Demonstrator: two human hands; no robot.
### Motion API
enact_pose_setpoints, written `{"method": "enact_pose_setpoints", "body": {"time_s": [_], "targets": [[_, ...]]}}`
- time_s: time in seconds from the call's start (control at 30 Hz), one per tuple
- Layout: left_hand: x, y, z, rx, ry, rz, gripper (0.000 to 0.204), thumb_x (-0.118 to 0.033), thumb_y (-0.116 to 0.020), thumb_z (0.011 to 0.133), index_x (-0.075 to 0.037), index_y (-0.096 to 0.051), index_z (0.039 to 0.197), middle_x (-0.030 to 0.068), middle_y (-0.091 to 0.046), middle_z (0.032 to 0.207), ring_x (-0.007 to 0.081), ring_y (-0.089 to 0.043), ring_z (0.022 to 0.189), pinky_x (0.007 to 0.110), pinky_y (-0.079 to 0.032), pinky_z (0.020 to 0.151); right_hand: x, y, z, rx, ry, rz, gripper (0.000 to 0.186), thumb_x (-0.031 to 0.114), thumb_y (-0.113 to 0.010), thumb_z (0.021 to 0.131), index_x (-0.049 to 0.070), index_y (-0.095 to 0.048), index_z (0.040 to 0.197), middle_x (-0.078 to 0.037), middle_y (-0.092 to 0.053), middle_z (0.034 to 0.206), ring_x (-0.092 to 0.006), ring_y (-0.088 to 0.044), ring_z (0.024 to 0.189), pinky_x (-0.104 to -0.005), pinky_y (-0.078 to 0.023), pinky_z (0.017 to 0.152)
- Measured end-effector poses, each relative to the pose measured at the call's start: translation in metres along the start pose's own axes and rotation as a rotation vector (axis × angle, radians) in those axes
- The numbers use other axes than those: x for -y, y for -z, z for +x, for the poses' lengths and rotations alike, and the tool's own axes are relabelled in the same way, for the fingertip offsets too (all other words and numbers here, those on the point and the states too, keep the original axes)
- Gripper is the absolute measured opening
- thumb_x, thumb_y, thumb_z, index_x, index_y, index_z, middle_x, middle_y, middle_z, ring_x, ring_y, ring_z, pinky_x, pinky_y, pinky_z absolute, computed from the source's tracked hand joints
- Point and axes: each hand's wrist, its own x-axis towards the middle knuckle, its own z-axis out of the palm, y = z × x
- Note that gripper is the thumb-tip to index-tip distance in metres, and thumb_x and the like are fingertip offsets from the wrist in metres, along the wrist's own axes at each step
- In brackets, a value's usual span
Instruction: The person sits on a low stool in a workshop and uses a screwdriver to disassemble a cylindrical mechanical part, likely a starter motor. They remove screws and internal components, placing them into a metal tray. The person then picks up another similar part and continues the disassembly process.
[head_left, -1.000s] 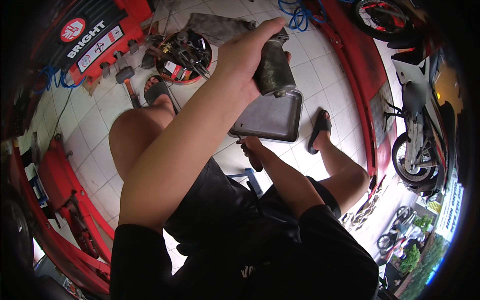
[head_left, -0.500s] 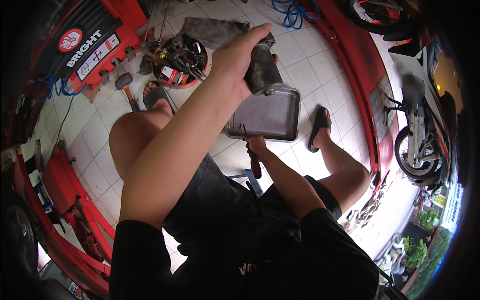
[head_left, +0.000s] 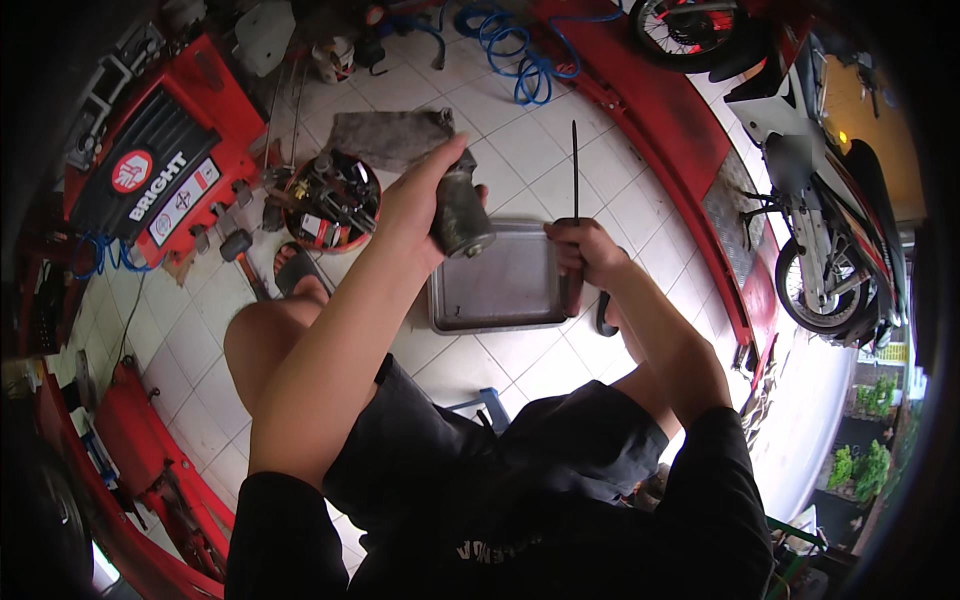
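Observation:
My left hand [head_left: 408, 205] is wrapped round a dark, grimy metal cylinder that looks like a starter motor [head_left: 460, 220], tilted with a small stud at its near end. It hangs over the far left corner of a grey metal tray [head_left: 497, 327]. By the tray's right side, my right hand [head_left: 600, 255] grips a screwdriver [head_left: 575, 172] by its reddish-brown handle. The long dark shaft points away from me. Inside the tray, near its front left corner, lies a small dark piece [head_left: 457, 311], too small to name.
A round red tub of tools [head_left: 345, 235] stands left of the tray, with a mallet [head_left: 238, 248] nearby. A stained grey cloth [head_left: 380, 137] lies beyond. Red lift platforms [head_left: 690, 165] flank the tiled floor; a motorcycle [head_left: 825, 240] stands at right. Blue hose [head_left: 520, 60] coils at the back.
My right hand has moved from the tray's front edge to its right side, and the screwdriver shaft now shows pointing away. My left hand has brought the starter motor slightly left and nearer.

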Motion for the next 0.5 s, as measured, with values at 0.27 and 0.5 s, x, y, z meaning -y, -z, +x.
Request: {"method": "enact_pose_setpoints", "body": {"time_s": [0.27, 0.5], "targets": [[0.029, -0.001, 0.008, -0.120, -0.061, 0.151, 0.043, -0.027, -0.089, 0.081, -0.001, -0.062, 0.101, 0.0087, -0.061, 0.091, 0.0242, -0.066, 0.074, 0.037, -0.060, 0.062, -0.005, -0.069, -0.050, -0.007, 0.308, -0.270, 0.055, 0.028, -0.078, 0.089, -0.003, -0.059, 0.131, -0.014, -0.071, 0.102, -0.0158, -0.059, 0.059, -0.0277, -0.048, 0.054], [0.056, 0.018, 0.032, -0.171, 0.048, 0.227, 0.053, -0.054, -0.072, 0.090, -0.005, -0.060, 0.104, 0.0102, -0.065, 0.092, 0.0263, -0.067, 0.085, 0.042, -0.059, 0.078, -0.016, -0.087, -0.043, -0.196, 0.759, -0.754, 0.072, 0.044, -0.088, 0.079, -0.009, -0.065, 0.120, -0.022, -0.071, 0.093, -0.0206, -0.068, 0.066, -0.0370, -0.053, 0.062]]}}
